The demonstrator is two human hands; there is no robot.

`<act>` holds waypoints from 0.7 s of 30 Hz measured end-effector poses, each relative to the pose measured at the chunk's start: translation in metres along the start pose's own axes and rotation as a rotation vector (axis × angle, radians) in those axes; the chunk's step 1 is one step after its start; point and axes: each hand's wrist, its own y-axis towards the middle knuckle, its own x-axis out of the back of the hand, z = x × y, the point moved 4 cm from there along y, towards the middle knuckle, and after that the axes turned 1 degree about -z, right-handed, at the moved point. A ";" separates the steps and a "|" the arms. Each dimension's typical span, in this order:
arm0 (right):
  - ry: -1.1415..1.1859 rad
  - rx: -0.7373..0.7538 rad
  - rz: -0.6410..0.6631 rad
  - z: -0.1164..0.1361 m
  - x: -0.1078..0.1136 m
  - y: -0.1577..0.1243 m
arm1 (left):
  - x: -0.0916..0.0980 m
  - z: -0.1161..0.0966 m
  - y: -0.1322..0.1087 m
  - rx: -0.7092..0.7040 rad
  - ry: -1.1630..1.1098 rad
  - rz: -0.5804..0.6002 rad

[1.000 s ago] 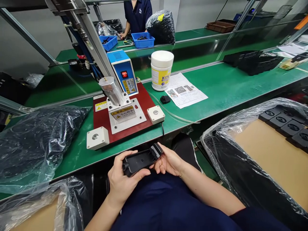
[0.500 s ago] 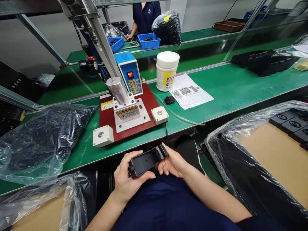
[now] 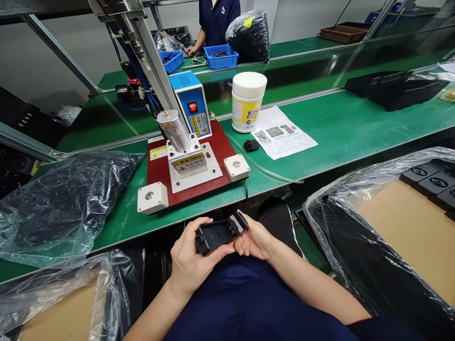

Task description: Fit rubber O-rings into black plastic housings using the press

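The left hand and right hand are clamped on opposite ends of a black plastic housing, held over the lap just off the near edge of the green tabletop. Farther off stands a benchtop press on a red base plate.
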 end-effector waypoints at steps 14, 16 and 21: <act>0.106 -0.050 0.053 -0.003 0.007 0.009 | -0.004 -0.009 0.000 -0.097 0.022 -0.032; 0.071 -0.039 0.015 0.000 0.003 0.005 | -0.004 -0.005 -0.001 -0.060 -0.010 -0.028; -0.039 0.156 -0.082 0.015 -0.006 -0.010 | -0.005 0.016 -0.011 0.157 -0.198 0.019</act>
